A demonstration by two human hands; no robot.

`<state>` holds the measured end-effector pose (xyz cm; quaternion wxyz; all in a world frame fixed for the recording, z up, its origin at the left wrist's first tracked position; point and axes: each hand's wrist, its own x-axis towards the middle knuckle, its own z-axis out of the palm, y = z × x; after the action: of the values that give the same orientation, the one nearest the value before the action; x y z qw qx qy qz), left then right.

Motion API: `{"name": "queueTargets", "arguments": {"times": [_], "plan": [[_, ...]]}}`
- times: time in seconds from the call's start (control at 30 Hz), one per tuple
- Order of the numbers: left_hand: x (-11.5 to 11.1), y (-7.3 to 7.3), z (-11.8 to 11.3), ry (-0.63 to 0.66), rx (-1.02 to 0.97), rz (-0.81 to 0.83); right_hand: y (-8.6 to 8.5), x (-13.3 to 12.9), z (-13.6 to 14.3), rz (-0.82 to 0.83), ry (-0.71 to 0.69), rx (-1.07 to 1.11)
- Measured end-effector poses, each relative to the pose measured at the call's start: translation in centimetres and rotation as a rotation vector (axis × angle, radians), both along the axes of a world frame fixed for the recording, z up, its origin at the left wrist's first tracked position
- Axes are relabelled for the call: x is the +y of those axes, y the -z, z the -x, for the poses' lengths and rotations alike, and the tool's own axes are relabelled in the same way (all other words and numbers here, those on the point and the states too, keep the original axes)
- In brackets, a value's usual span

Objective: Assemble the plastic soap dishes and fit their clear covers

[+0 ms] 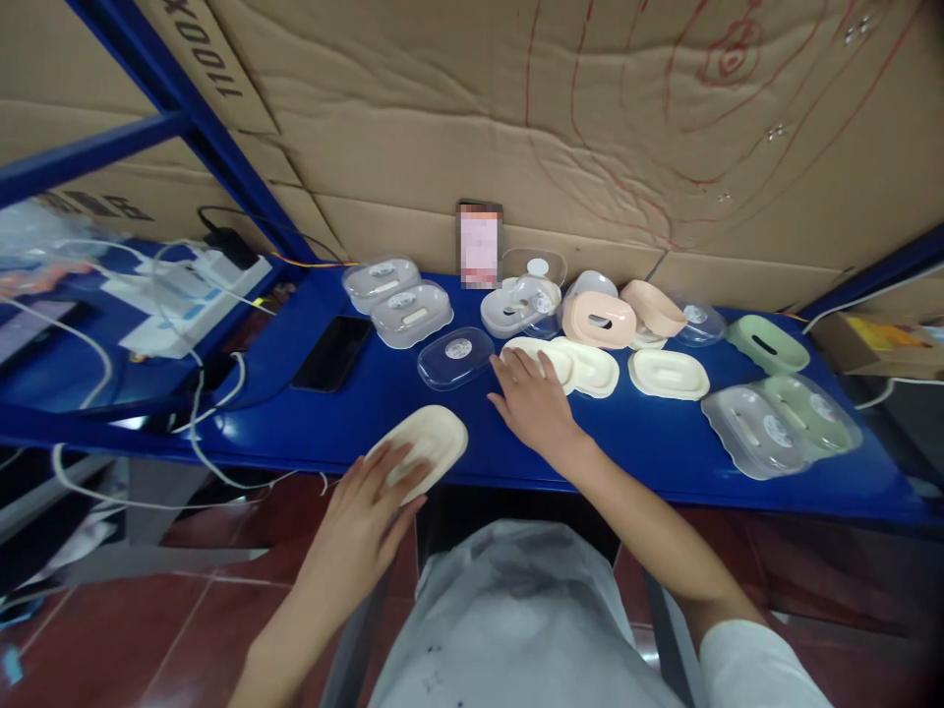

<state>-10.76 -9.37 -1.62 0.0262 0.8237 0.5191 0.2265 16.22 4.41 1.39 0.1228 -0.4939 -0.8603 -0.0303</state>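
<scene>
My left hand (373, 506) lies with spread fingers over a cream oval dish (442, 433) near the table's front edge. My right hand (532, 393) rests with its fingers on a cream piece (561, 366) at the middle of the table. Another cream piece (601, 369) touches that one on its right. Between my hands and farther back lies a clear lid (453, 362) with a round label. A separate cream tray (669, 375) sits to the right, and a peach holder (599, 320) stands behind the cream pieces.
The blue table (295, 425) also bears a black phone (333, 352), lidded clear-topped boxes (411, 315) and, at right, a green holder (767, 344) and lidded boxes (759, 433). A lit phone (479, 246) leans on cardboard. White cables and power strips (192, 305) are at left.
</scene>
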Motion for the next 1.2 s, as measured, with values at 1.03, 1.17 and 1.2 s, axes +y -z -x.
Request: {"name": "queueTargets", "arguments": {"times": [1.03, 1.17, 1.2], "plan": [[5.7, -0.4, -11.3, 0.218, -0.106, -0.142, -1.7, -6.3, -13.8, -0.135, -0.063, 0.036], [5.8, -0.2, -11.2, 0.197, -0.082, -0.193, -0.6, -10.1, -11.2, -0.053, -0.132, 0.028], [5.9, -0.3, -11.2, 0.209, -0.065, -0.196, -0.4, -10.4, -10.7, -0.044, -0.132, 0.04]]}}
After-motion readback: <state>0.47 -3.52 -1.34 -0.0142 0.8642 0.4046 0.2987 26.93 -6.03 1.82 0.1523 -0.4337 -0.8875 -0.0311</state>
